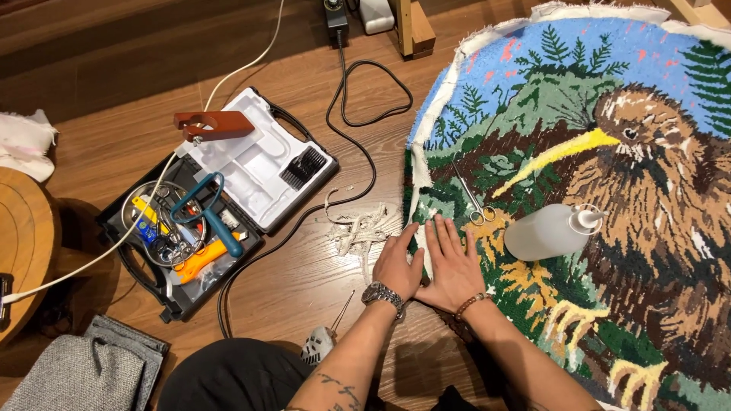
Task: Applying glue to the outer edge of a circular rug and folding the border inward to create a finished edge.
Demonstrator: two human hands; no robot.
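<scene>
Both hands press flat on the near edge of the rug (pixel 609 190), side by side and touching, fingers spread, gripping nothing. The left hand (pixel 397 266) lies at the white border where rug meets wood floor (pixel 304 281); the right hand (pixel 451 270) rests just inside, on the pile. The rug is round and tufted: a brown bird with a yellow beak among green ferns under blue sky. Just beyond the right hand's fingertips lie scissors (pixel 474 202) and a clear bottle (pixel 550 232). Left of the left hand sits a heap of fabric trimmings (pixel 359 228).

Both hands, left (pixel 397 266) and right (pixel 452 266), pressing flat on tufted rug (pixel 609 198) edge.
</scene>
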